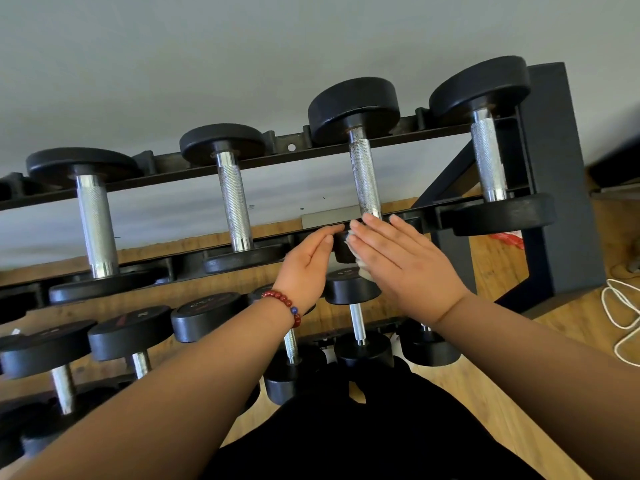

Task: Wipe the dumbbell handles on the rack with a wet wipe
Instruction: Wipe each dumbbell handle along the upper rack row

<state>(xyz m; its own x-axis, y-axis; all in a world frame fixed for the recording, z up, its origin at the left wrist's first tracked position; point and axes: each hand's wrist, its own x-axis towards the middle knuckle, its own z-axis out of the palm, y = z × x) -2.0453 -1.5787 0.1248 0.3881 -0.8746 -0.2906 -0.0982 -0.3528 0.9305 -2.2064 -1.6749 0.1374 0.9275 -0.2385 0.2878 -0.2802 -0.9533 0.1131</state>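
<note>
Several black dumbbells lie across the top tier of a black rack [277,159], each with a knurled steel handle. The third dumbbell's handle [363,178] rises just above my hands. My right hand [398,258] lies flat with straight fingers over that dumbbell's near head [343,249], pressing a white wet wipe [363,268] against it; only an edge of the wipe shows under the palm. My left hand [308,261], with a red bead bracelet on the wrist, is relaxed beside the same head, fingertips at its left edge and the rail.
More dumbbells [128,332] sit on the lower tiers in front of me. The rack's end frame [561,202] stands at the right on a wooden floor [485,403]. A white cable [623,320] lies on the floor at far right. A grey wall is behind.
</note>
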